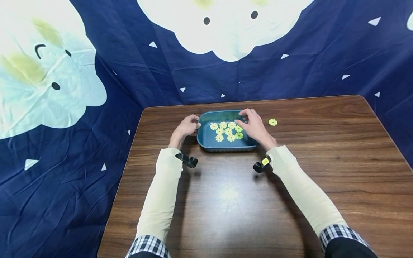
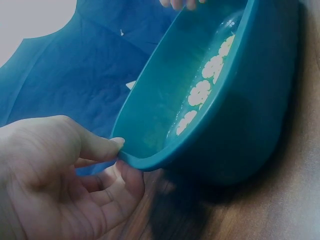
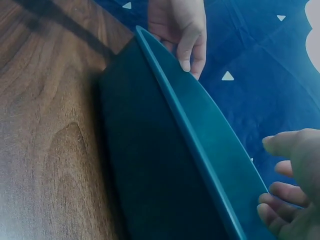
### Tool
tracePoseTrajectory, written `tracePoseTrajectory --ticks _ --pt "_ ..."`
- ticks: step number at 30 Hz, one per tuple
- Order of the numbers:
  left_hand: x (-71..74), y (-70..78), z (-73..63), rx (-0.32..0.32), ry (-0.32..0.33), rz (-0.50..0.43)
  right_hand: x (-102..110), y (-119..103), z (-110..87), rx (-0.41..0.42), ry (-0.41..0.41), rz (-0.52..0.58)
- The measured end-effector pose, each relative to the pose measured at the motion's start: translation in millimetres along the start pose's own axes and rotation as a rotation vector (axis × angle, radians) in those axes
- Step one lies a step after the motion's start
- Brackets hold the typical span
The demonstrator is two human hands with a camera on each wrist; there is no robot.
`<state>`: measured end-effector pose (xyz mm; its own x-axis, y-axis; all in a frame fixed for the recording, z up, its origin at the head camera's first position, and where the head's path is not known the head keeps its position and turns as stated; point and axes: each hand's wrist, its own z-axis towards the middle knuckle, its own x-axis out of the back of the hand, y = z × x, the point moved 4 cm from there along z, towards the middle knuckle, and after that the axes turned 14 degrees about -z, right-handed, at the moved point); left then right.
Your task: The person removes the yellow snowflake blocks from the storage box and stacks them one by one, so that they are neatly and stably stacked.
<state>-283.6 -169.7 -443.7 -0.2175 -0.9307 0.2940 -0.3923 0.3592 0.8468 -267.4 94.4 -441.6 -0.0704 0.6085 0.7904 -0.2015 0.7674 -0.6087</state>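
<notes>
A teal plastic tub (image 1: 222, 148) with rounded corners stands on the table. My left hand (image 1: 188, 126) pinches its left rim, thumb on the inner side and fingers outside, as the left wrist view shows. Several yellow-green flower-shaped pieces (image 1: 228, 131) lie spread over the tub's floor. Above the tub's right end is my right hand (image 1: 254, 125), thumb and fingers apart with nothing visible between them. In the right wrist view its lower fingers (image 3: 282, 192) overlap the far rim, and the thumb is held away from them. One more flower piece (image 1: 273, 122) lies on the table, right of that hand.
The dark wood-grain table (image 1: 322, 150) reaches back to a navy cloth backdrop (image 1: 238, 79) with white cloud shapes and small triangles. Small black cameras (image 1: 192, 162) are strapped at both wrists, over pale sleeves (image 1: 162, 193).
</notes>
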Motion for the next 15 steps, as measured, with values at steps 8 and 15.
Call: tracePoseTrajectory --ticks 8,15 --pt "0.0 0.8 -1.4 -0.01 -0.001 0.011 -12.8 3.5 1.9 0.026 -0.18 -0.127" --pt "0.3 0.0 -0.6 -0.009 -0.008 0.014 -21.9 2.2 -2.0 0.054 -0.311 -0.266"
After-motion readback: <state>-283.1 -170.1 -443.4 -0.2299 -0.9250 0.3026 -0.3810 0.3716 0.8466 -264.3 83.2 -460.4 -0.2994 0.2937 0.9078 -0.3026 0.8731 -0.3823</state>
